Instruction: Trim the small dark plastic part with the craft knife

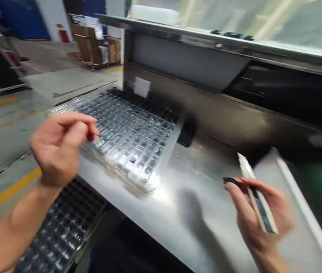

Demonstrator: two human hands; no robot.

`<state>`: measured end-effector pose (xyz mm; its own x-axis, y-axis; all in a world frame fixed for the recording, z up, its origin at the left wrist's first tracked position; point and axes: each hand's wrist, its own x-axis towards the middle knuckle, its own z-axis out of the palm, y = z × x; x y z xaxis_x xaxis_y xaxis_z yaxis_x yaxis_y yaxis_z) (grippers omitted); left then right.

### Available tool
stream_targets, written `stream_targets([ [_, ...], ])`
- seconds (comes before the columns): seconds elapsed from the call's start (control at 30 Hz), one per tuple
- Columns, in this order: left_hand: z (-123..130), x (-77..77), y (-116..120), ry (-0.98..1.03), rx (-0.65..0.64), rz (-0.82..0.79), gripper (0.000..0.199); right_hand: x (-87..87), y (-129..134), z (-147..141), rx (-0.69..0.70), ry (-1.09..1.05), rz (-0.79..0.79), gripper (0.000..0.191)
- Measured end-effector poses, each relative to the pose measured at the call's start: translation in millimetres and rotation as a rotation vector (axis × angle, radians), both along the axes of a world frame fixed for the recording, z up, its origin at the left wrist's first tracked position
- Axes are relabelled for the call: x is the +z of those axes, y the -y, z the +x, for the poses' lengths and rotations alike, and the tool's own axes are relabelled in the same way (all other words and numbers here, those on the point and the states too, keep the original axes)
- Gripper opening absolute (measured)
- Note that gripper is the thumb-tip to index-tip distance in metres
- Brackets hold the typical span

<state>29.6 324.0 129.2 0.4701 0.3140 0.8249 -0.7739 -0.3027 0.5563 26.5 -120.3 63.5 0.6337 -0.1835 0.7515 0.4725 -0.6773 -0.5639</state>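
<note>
My left hand (60, 146) hovers over the near left corner of a clear plastic tray (129, 129) with several small dark parts in a grid; its fingers are curled loosely together, and whether they pinch anything is blurred. My right hand (259, 216) is at the lower right, closed around a thin white strip-like tool (256, 193), with a small black part (230, 181) pinched at its fingertips. Both hands sit above a shiny metal worktable (178, 204).
A second dark tray (61, 231) lies lower, at the bottom left below the table edge. A small black block (187, 133) stands beyond the clear tray. A metal machine housing (220, 94) rises behind the table. Cardboard boxes (93, 47) stand far back on the floor.
</note>
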Motion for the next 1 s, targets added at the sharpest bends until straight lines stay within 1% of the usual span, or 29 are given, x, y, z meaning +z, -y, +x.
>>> stream_targets([
  [0.03,-3.2,3.3,38.4,-0.042,-0.138,0.050,0.011,1.3,-0.5,-3.5,0.044,-0.025,-0.027,0.039],
  [0.07,-6.7,4.1,74.3,-0.190,-0.286,0.087,0.013,3.6,-1.9,-5.7,0.101,-0.022,-0.023,0.035],
  [0.1,-9.1,2.7,107.4,-0.336,-0.466,0.106,0.016,6.8,-3.5,-7.4,0.144,-0.011,-0.031,0.031],
  [0.17,-7.5,-4.1,164.6,-0.601,-0.783,0.048,0.024,14.2,-5.7,-9.9,0.206,0.046,-0.064,0.027],
  [0.2,-3.6,-8.8,188.6,-0.703,-0.912,-0.006,0.031,17.8,-5.7,-11.0,0.222,0.083,-0.083,0.027],
  [0.27,7.5,-18.8,228.2,-0.857,-1.085,-0.125,0.043,22.5,-3.8,-12.1,0.242,0.158,-0.112,0.026],
  [0.3,13.2,-23.8,244.1,-0.912,-1.136,-0.177,0.046,23.3,-1.9,-11.8,0.248,0.187,-0.118,0.026],
  [0.37,21.9,-34.1,269.0,-0.980,-1.179,-0.263,0.045,21.2,3.1,-9.7,0.254,0.222,-0.146,0.022],
  [0.47,28.4,-49.9,292.4,-0.989,-1.159,-0.380,0.038,10.2,12.8,-4.3,0.213,0.248,-0.228,0.020],
  [0.53,30.4,-60.5,301.2,-1.007,-1.146,-0.452,0.035,-0.2,19.1,-1.5,0.174,0.238,-0.276,0.019],
  [0.6,31.5,-70.5,306.2,-1.051,-1.142,-0.514,0.034,-10.7,23.4,-0.3,0.164,0.208,-0.289,0.018],
  [0.67,31.2,-79.2,308.1,-1.092,-1.128,-0.573,0.034,-19.3,25.4,-0.7,0.185,0.161,-0.241,0.017],
  [0.77,27.5,-88.9,306.9,-1.112,-1.101,-0.650,0.034,-27.3,25.4,-2.3,0.251,0.063,-0.089,0.016],
  [0.9,20.0,-95.9,303.0,-1.152,-1.074,-0.692,0.032,-32.7,25.3,-3.5,0.334,-0.013,0.013,0.017],
  [1.0,16.9,-98.3,301.3,-1.198,-1.061,-0.717,0.027,-36.7,26.5,-4.1,0.346,-0.057,0.078,0.018],
])
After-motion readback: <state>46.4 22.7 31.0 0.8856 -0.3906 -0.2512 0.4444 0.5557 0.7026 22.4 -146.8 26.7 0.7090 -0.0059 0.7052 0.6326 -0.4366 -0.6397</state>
